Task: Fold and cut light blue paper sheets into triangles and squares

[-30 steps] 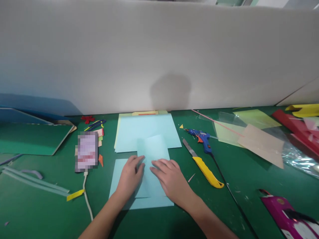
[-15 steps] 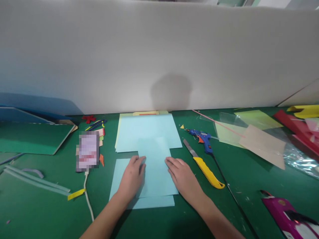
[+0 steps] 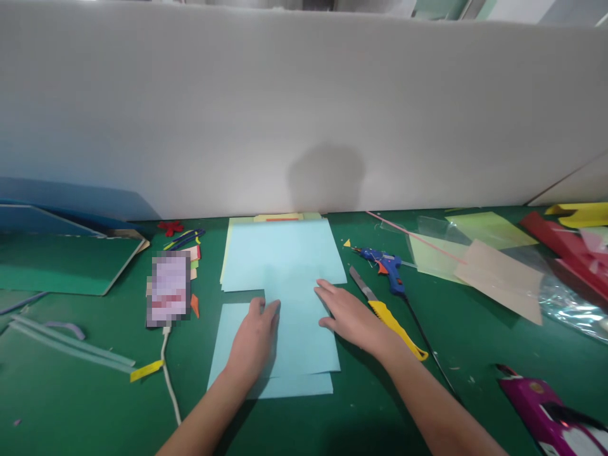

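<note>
A narrower light blue paper sheet (image 3: 299, 342) lies in front of me, its far end overlapping a wider light blue sheet (image 3: 280, 253). Beneath its near end, another light blue sheet (image 3: 297, 386) sticks out. My left hand (image 3: 251, 335) rests at the narrow sheet's left edge, fingers bent and thumb apart, not gripping. On the right edge lies my right hand (image 3: 349, 316), open, with its fingers stretched over the paper near the overlap. Right of this hand are a yellow-handled craft knife (image 3: 392, 323) with its blade out and a blue glue gun (image 3: 387, 266).
A phone (image 3: 168, 288), its screen pixelated, lies left with a white cable (image 3: 166, 373). A green board (image 3: 61, 263) stands farther left. Coloured paper scraps (image 3: 501, 278) and clear film (image 3: 574, 310) lie right, above a magenta device (image 3: 536, 405). A white wall (image 3: 213, 126) rises behind.
My right hand has shifted slightly forward along the sheet's right edge, its fingers spreading and the forearm now overlapping the knife handle's edge. My left hand stays nearly in place.
</note>
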`<action>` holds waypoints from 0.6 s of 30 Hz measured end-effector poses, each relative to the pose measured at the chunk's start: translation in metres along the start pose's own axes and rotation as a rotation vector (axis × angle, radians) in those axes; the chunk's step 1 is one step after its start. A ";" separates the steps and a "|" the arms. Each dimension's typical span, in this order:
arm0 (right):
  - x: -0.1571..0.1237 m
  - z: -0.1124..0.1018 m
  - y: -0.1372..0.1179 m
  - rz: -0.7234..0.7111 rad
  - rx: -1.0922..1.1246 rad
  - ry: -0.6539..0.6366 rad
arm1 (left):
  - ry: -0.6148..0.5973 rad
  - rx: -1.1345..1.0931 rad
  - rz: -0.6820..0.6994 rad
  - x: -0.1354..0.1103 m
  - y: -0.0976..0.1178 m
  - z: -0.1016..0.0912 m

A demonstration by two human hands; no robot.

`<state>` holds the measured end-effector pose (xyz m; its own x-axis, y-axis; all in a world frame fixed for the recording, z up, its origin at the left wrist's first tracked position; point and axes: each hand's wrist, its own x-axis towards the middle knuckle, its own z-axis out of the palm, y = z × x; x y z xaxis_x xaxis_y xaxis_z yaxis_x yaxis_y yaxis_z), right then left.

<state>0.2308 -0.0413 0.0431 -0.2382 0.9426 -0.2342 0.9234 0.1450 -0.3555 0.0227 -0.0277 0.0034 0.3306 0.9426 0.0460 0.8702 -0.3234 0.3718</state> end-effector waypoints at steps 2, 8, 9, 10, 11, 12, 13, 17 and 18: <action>0.003 -0.007 -0.001 0.000 -0.020 -0.037 | -0.019 0.020 -0.007 0.000 0.001 -0.001; 0.010 -0.012 0.000 0.013 -0.105 -0.039 | -0.064 0.052 -0.002 0.001 0.000 -0.002; 0.011 -0.013 -0.001 0.013 -0.117 -0.047 | -0.063 0.058 0.002 0.001 0.000 -0.002; 0.013 -0.015 -0.001 0.017 -0.127 -0.056 | -0.060 0.062 0.006 0.001 -0.001 -0.001; 0.015 -0.017 -0.002 0.024 -0.133 -0.069 | -0.054 0.064 0.009 0.002 0.000 -0.001; 0.017 -0.020 -0.003 0.033 -0.134 -0.082 | -0.048 0.063 0.008 0.002 0.000 -0.001; 0.019 -0.022 -0.003 0.043 -0.130 -0.097 | -0.045 0.061 0.002 0.002 0.001 -0.001; 0.023 -0.030 -0.005 0.076 -0.102 -0.133 | -0.075 0.068 -0.025 0.001 0.004 -0.004; 0.023 -0.031 -0.005 0.081 -0.098 -0.138 | -0.085 0.070 -0.019 0.001 0.004 -0.005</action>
<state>0.2301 -0.0114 0.0674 -0.1945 0.9029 -0.3833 0.9645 0.1048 -0.2425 0.0245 -0.0281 0.0096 0.3406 0.9393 -0.0402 0.8991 -0.3129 0.3063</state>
